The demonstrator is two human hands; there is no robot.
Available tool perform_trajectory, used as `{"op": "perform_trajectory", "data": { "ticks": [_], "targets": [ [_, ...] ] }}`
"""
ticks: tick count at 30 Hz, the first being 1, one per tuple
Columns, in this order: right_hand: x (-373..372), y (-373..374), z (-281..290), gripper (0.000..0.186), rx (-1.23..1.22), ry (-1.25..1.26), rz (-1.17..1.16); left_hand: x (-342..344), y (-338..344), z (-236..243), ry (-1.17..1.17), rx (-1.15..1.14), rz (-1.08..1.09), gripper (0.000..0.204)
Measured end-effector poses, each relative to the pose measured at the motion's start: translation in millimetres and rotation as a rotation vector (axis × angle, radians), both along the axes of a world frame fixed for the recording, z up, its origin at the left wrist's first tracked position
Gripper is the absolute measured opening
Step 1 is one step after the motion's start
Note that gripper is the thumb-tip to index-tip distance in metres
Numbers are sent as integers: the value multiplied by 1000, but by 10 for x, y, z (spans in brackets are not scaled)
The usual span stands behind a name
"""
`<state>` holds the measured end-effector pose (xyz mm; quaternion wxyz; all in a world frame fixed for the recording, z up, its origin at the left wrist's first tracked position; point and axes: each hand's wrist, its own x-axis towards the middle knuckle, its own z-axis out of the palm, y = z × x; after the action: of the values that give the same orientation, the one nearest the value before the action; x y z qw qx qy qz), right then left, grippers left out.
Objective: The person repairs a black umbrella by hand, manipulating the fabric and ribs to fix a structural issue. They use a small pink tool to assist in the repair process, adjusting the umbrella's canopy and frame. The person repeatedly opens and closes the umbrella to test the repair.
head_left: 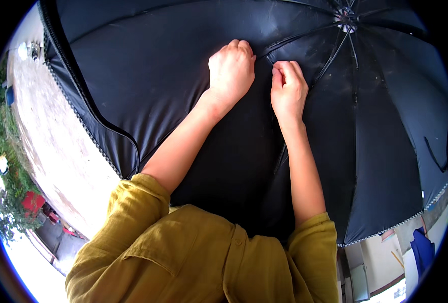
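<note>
A black open umbrella point(143, 60) spreads across most of the view, its underside toward me, with thin ribs point(330, 63) meeting at a hub point(346, 20). My left hand point(232, 69) is closed at the canopy beside a rib, fingertips curled out of sight; what it grips is unclear. Just right of it, my right hand point(288, 88) is pinched against the fabric near the same rib; what lies between thumb and fingers is too small to make out. A dark looped band point(112, 130) runs down the canopy's left part.
Beyond the checked canopy edge, pale paved ground point(52, 141) lies at left, bordered by plants point(4, 136) and a red object point(33, 202). At lower right are a pale wall point(385, 252) and a blue cloth-like object point(422, 247).
</note>
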<state>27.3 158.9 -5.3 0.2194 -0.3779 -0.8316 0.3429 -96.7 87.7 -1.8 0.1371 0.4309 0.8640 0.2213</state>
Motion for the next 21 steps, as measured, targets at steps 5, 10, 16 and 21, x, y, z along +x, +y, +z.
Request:
{"op": "perform_trajectory", "data": {
  "ticks": [5,10,16,21],
  "targets": [
    [-31,31,54,5,-3,-33,-9,-23,26,7,17,70,-30,8],
    [-70,28,129,5,32,-78,16,-29,11,2,48,192,-47,7],
    [-75,-21,124,9,63,-66,51,29,-61,102,-26,165,83,2],
    [-78,-36,143,9,115,-84,74,41,-81,74,0,173,83,5]
  ]
}}
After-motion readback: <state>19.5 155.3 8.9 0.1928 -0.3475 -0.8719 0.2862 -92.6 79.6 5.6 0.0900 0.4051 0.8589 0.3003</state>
